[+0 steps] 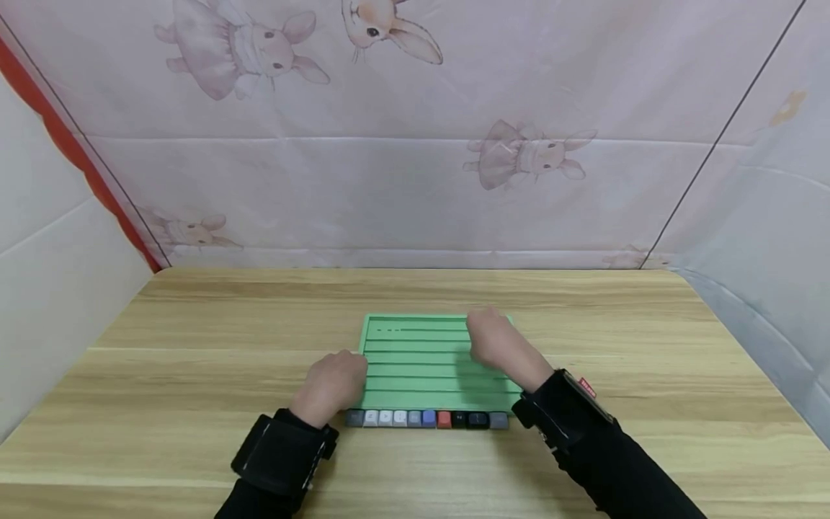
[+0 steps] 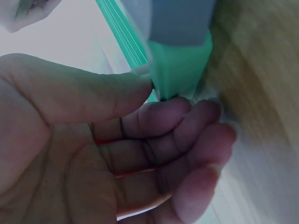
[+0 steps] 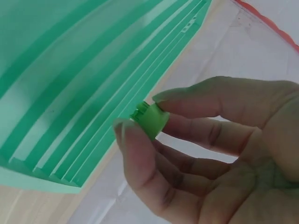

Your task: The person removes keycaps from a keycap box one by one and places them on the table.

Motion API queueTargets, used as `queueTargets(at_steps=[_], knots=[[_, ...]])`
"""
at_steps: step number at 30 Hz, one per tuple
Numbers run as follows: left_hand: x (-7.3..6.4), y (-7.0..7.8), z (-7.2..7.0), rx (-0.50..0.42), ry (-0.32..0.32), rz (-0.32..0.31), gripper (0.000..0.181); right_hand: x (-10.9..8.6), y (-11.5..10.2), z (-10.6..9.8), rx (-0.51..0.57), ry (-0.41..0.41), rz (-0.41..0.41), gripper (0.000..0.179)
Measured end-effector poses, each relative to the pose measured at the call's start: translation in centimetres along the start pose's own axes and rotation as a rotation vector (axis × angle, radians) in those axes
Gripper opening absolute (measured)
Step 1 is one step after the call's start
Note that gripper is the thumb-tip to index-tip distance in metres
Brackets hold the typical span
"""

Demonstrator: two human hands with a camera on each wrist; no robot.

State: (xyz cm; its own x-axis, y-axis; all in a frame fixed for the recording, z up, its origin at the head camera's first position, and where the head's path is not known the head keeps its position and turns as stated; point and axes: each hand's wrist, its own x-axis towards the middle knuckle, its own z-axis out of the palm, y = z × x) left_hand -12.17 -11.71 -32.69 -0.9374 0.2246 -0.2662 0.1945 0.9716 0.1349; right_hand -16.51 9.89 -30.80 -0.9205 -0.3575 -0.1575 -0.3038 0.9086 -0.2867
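Observation:
A ridged green tray lies on the wooden table. At its left edge, my left hand pinches the rim between thumb and fingers; the left wrist view shows the thumb on one side of the tray's corner. My right hand is over the tray's far right part. Between its thumb and forefinger it holds a small bright green keycap, hidden by the hand in the head view. The keycap's hollow side faces the tray's long slots.
A row of several keycaps in grey, white, blue, red and black runs along the tray's front edge. The wooden table extends around the tray. Behind it hangs a pale curtain with rabbit prints.

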Motion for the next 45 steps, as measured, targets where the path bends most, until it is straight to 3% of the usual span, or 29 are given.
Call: queueTargets(at_steps=[7, 18, 45], knots=[[0.0, 0.0, -0.1, -0.002, 0.004, 0.005, 0.020, -1.4, 0.0, 0.0, 0.025, -0.027, -0.009, 0.017], [0.0, 0.0, 0.0, 0.010, -0.006, -0.007, 0.017, -2.5, 0.1, 0.0, -0.029, -0.047, 0.005, 0.016], [0.1, 0.0, 0.1, 0.018, 0.002, -0.008, 0.015, -5.2, 0.9, 0.7, -0.010, -0.041, -0.027, 0.020]])
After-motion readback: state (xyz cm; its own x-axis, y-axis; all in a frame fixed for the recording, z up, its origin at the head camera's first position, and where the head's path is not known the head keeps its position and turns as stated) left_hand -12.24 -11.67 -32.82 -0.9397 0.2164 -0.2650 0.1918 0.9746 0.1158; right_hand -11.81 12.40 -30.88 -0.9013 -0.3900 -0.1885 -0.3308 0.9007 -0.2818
